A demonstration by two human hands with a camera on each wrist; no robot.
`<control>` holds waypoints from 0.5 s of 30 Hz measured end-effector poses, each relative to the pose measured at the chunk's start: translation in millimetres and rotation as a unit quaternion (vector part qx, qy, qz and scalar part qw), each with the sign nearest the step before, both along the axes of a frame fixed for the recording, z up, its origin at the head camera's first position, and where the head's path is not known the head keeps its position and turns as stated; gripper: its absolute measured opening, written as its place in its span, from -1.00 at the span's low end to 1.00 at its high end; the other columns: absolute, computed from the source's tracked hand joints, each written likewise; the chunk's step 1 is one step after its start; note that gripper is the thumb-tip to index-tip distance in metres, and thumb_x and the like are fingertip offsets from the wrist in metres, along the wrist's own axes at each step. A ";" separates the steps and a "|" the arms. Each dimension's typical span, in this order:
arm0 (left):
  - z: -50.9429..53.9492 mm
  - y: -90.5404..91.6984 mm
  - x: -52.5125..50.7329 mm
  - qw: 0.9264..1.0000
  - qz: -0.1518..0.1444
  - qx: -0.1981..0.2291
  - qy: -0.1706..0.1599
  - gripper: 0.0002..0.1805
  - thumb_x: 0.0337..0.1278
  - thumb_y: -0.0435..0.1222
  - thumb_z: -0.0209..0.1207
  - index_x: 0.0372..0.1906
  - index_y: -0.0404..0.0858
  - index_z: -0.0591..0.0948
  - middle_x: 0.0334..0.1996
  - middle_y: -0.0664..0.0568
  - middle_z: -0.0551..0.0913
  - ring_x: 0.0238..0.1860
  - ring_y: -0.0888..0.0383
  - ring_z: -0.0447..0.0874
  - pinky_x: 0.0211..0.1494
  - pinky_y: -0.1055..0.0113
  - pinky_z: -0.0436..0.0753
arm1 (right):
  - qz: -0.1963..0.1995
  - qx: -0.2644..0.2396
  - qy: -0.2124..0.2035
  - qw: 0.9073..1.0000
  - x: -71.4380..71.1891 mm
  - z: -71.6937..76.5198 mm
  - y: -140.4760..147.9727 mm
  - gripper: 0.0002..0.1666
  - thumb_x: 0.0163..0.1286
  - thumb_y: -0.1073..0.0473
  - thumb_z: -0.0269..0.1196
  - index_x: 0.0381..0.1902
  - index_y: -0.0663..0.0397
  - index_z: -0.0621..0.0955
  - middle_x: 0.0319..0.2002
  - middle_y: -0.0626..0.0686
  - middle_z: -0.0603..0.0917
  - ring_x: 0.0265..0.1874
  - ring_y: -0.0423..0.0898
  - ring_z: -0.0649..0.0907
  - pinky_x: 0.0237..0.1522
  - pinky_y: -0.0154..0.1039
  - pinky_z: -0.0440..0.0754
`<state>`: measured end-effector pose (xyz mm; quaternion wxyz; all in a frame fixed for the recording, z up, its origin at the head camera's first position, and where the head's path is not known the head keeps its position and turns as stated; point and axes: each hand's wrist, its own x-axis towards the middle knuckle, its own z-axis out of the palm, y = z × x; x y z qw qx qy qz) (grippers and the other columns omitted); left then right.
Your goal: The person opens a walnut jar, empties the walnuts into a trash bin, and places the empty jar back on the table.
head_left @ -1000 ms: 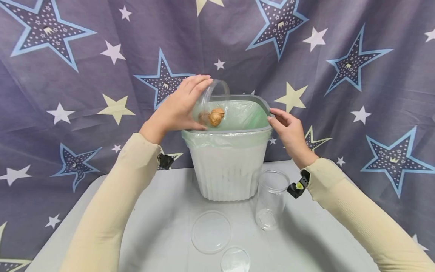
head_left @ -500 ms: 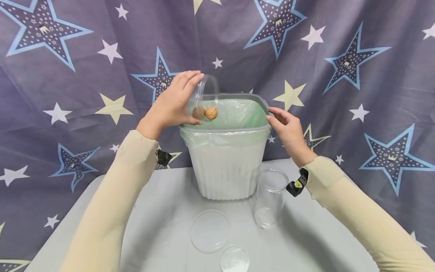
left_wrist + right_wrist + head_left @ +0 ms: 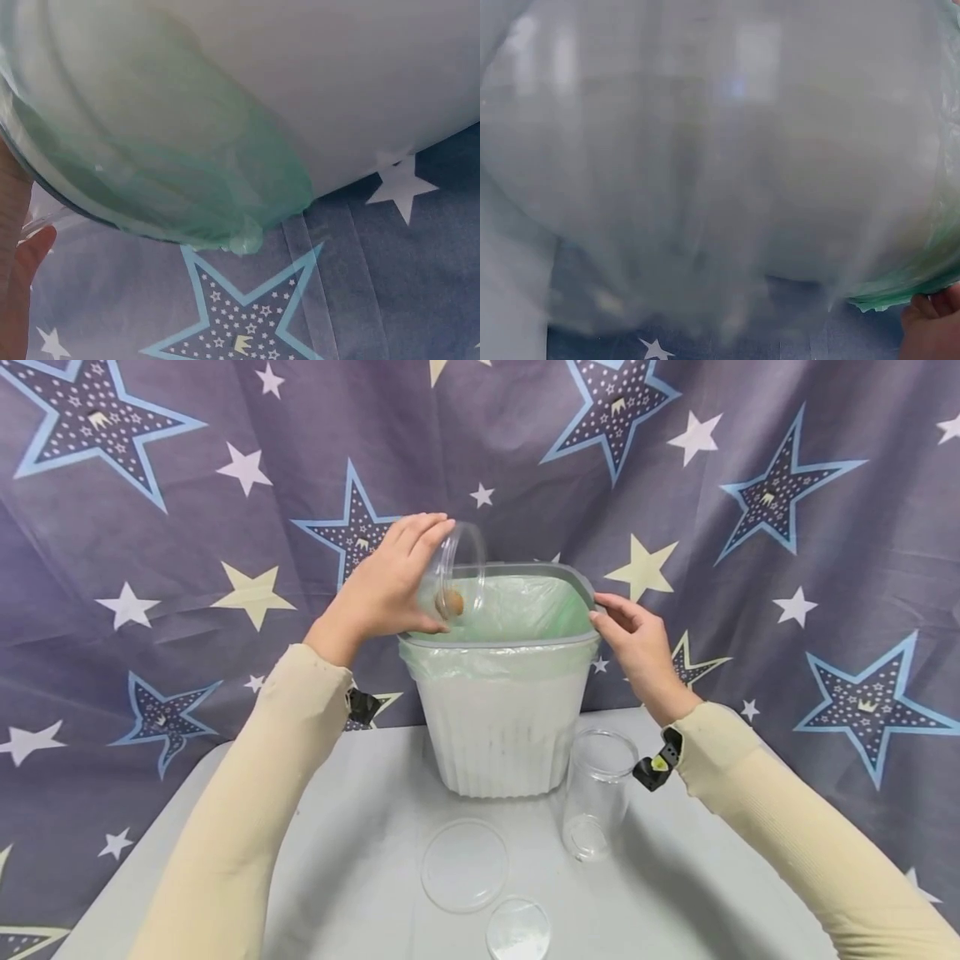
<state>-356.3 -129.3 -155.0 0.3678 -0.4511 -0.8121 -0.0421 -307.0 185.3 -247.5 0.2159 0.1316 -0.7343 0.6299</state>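
My left hand (image 3: 382, 578) grips a clear plastic jar (image 3: 472, 547), tipped on its side with its mouth over the bin. One brown walnut (image 3: 450, 603) shows inside the jar. Below it stands a white ribbed trash bin (image 3: 502, 727) with a grey rim ring and a pale green liner bag (image 3: 540, 610). At the bin's right side, my right hand (image 3: 637, 647) pinches the rim between thumb and fingers. In the left wrist view, the liner (image 3: 195, 165) and bin fill the upper part; only a strip of hand shows at left. The bin's bottom inside is hidden.
A second clear jar (image 3: 596, 802) stands upright on the grey table (image 3: 360, 860), right of the bin and close to my right wrist. Two clear round lids, a larger one (image 3: 465, 866) and a smaller one (image 3: 519, 929), lie in front. A starry curtain (image 3: 225, 527) hangs behind.
The walnuts at the mouth of the tipped jar have gone from it, leaving one visible inside. My left hand has shifted slightly up and left with the jar. The right hand keeps its place.
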 end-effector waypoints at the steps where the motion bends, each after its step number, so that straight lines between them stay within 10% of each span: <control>1: 0.0 -0.1 -0.3 1.000 -0.002 -0.001 -0.001 0.32 -0.71 -0.07 0.61 0.37 -0.39 0.16 0.32 -0.26 0.23 0.36 -0.15 0.09 0.47 0.21 0.06 | 0.001 -0.001 0.001 1.000 -0.1 0.2 0.0 -0.45 0.35 0.08 0.18 0.24 0.20 0.46 0.16 0.21 0.52 0.01 -0.27 0.53 0.09 -0.36 0.46; 15: -1.8 -2.8 -2.8 1.000 -0.004 0.009 0.002 0.31 -0.70 -0.09 0.61 0.37 -0.38 0.16 0.31 -0.25 0.24 0.36 -0.15 0.11 0.47 0.23 0.04 | -0.005 0.003 -0.004 1.000 0.3 0.2 -0.1 -0.44 0.35 0.05 0.19 0.24 0.17 0.46 0.18 0.19 0.51 0.02 -0.28 0.52 0.09 -0.37 0.46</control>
